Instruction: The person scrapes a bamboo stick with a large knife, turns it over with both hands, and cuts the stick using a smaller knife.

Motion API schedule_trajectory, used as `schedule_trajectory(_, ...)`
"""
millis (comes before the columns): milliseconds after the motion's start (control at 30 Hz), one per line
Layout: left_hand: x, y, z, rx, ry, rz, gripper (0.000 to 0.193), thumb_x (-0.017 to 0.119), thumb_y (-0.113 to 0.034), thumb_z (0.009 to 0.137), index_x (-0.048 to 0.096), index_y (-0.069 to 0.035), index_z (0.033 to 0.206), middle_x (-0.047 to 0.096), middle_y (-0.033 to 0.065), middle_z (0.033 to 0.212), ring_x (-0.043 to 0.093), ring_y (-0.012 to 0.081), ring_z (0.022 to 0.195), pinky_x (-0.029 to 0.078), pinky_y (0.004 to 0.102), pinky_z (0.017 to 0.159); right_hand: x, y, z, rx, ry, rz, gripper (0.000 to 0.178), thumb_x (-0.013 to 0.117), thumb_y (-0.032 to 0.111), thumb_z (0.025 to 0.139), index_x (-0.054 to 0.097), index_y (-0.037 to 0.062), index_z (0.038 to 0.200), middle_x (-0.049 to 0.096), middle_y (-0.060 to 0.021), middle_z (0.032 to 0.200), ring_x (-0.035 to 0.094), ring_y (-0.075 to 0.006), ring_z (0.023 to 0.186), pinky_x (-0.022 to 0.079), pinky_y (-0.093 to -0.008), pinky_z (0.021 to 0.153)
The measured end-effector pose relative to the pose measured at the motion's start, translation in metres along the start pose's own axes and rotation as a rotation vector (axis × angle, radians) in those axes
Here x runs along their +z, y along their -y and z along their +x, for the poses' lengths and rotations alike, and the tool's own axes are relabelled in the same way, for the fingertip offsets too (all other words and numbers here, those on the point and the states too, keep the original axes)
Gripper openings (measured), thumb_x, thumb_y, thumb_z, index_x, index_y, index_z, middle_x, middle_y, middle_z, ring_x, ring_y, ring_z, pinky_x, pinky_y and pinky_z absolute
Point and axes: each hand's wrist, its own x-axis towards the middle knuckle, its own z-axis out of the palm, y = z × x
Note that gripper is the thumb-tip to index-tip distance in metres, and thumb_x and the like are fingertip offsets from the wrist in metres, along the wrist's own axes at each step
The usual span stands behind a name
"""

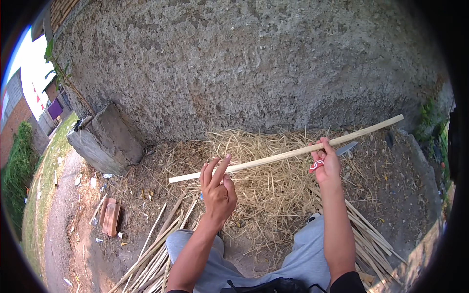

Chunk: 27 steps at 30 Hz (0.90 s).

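A long, pale bamboo strip (283, 155) slants across in front of me, its right end higher and farther away. My left hand (217, 193) is at the strip near its left end, fingers loosely bent across it and the thumb below. Farther along, my right hand (329, 163) pinches the strip between its fingers. The same hand also holds a knife, with a red and white handle (316, 166) against the palm. The knife's blade (347, 148) points up and right, just under the strip. Part of the handle is hidden by the fingers.
Curled shavings (268, 190) lie heaped before my knees. Cut strips lie in a left bundle (156, 259) and a right bundle (369, 239). A rough wall (244, 68) rises behind. At left stand a concrete block (110, 139) and a reddish brick (111, 217).
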Motion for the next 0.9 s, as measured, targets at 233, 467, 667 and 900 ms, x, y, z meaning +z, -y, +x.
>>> schedule_trajectory(233,-0.008,0.005,0.0,0.088,-0.092,-0.063,0.044,0.056,0.007,0.069,0.069,0.001,0.111,0.066,0.0129,0.121,0.057,0.0299,0.118,0.044,0.0414,0.1,0.014,0.0,-0.01,0.004,-0.038,-0.03,0.014,0.064,0.009,0.092,0.055,0.0013,0.098,0.051,-0.0017,0.081,0.037,-0.0058,0.053,0.051,-0.0441,0.101)
schedule_trajectory(467,0.009,0.0,-0.001,-0.004,0.15,0.014,0.041,0.075,-0.017,0.079,0.063,-0.002,0.116,0.065,0.0134,0.118,0.057,0.0322,0.115,0.041,0.0446,0.101,0.021,-0.012,-0.02,0.02,0.125,0.019,0.02,0.063,0.018,0.094,0.056,0.0016,0.103,0.052,0.0006,0.079,0.039,-0.0046,0.053,0.046,-0.0405,0.107)
schedule_trajectory(667,0.011,0.02,-0.004,-0.027,0.189,0.023,0.032,0.074,-0.018,0.08,0.066,-0.004,0.108,0.069,0.0098,0.098,0.064,0.0284,0.095,0.046,0.0423,0.09,0.032,-0.028,-0.038,0.099,0.21,0.061,0.022,0.062,0.018,0.095,0.055,0.001,0.105,0.052,-0.0003,0.083,0.035,-0.0032,0.05,0.046,-0.0413,0.106)
schedule_trajectory(900,0.007,0.025,-0.004,-0.166,0.138,-0.082,0.015,0.072,-0.009,0.081,0.071,-0.004,0.095,0.066,0.0102,0.08,0.062,0.0274,0.069,0.048,0.0373,0.061,0.036,-0.031,-0.043,0.16,0.234,0.042,0.022,0.062,0.022,0.095,0.058,0.0027,0.105,0.055,-0.0004,0.085,0.04,-0.0039,0.053,0.045,-0.0412,0.107)
